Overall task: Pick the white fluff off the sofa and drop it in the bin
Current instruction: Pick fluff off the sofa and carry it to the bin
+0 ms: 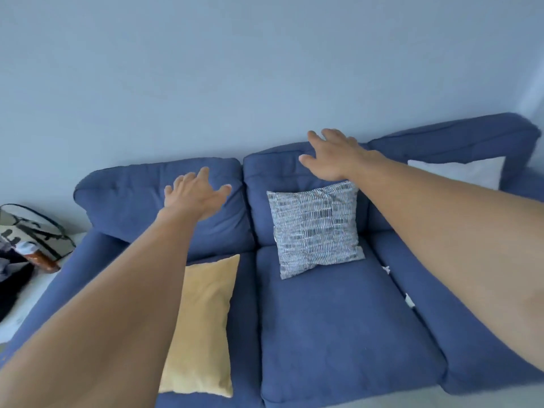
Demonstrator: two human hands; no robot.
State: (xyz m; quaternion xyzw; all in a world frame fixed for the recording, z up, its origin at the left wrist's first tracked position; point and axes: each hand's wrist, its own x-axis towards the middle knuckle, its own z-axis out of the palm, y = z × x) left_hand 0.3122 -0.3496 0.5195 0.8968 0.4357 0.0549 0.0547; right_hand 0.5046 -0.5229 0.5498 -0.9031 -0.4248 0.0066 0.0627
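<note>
My left hand and right hand reach out spread and empty, near the sofa back's top edge. White fluff lies in the seam along the middle seat's right edge.

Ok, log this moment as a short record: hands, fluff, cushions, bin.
left hand: open, fingers spread, over the left back cushion, holding nothing
right hand: open, fingers spread, at the top of the middle back cushion, holding nothing
white fluff: small bits in the gap between middle and right seats of the blue sofa
yellow cushion: flat on left seat
patterned cushion: leaning on middle backrest
white cushion: far right end
bag: floor, left of sofa
bin: not in view
</note>
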